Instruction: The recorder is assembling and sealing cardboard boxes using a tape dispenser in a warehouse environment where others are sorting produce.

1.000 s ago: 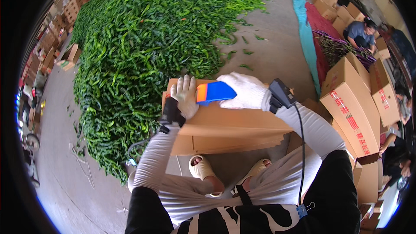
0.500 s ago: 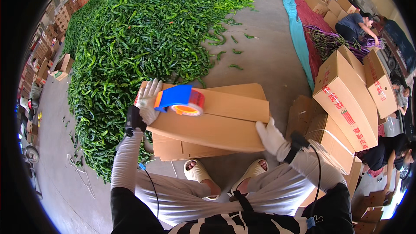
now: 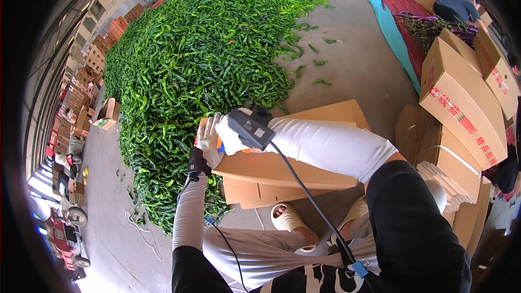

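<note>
Just in front of me lies a brown cardboard box [image 3: 293, 165] with its flaps folded over the top. My left hand [image 3: 209, 140], white-gloved, rests flat on the box's left end, its fingers stretched out. My right hand [image 3: 232, 134], also gloved, has reached across to that end, right beside the left. It grips a blue and orange tape dispenser [image 3: 253, 150], mostly covered by the hand and a dark wrist device. Under the box more flat cardboard [image 3: 255, 194] sticks out toward my feet.
A huge heap of green peppers [image 3: 201, 54] borders the box's far left. At right are a tied stack of flattened cartons [image 3: 445, 157] and printed boxes [image 3: 461, 108]. A person [image 3: 456, 8] bends at the far right beside a red and teal sheet [image 3: 393, 27].
My right hand has left the box's right end and crossed left onto the tape dispenser. My left hand stays at the left end. The whole view has shifted, moving the scene rightward.
</note>
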The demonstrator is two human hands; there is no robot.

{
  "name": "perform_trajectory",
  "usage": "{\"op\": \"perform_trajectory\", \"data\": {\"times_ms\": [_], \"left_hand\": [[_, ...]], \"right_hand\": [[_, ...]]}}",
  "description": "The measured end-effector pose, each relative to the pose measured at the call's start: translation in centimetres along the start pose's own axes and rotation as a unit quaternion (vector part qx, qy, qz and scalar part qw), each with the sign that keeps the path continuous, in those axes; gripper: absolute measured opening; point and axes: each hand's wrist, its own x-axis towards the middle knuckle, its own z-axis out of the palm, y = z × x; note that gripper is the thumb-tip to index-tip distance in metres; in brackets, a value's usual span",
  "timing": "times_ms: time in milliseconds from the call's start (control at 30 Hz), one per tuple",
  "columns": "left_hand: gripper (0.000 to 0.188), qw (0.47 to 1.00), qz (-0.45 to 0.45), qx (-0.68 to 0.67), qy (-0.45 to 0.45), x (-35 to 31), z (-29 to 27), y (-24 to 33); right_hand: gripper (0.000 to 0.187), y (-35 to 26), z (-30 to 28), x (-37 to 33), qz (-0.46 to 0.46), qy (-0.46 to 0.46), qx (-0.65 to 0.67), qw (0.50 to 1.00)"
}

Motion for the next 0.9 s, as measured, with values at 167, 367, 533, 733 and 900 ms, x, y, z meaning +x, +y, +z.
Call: {"op": "perform_trajectory", "data": {"times_ms": [167, 367, 533, 733, 900], "left_hand": [[0.059, 0.879, 0.038, 0.472, -0.051, 0.6, 0.5, 9.1], [0.059, 0.926, 0.015, 0.371, -0.072, -0.2, -2.5, 11.9], [0.058, 0.912, 0.015, 0.402, -0.082, 0.0, -3.1, 12.0], [0.06, 0.919, 0.013, 0.383, -0.09, 0.5, -2.0, 11.9], [0.061, 0.912, 0.014, 0.399, -0.098, 1.0, -2.1, 12.3]], "right_hand": [[0.026, -4.6, -7.8, -3.6, 0.222, -0.264, 0.039, 0.938], [0.053, -11.2, -21.7, -17.5, 0.299, -0.285, -0.055, 0.909], [0.064, -15.1, -25.1, -31.5, 0.373, -0.264, -0.064, 0.887], [0.075, -14.9, -23.5, -42.3, 0.443, -0.246, -0.101, 0.856], [0.074, -14.0, -22.5, -41.9, 0.45, -0.254, -0.14, 0.844]]}}
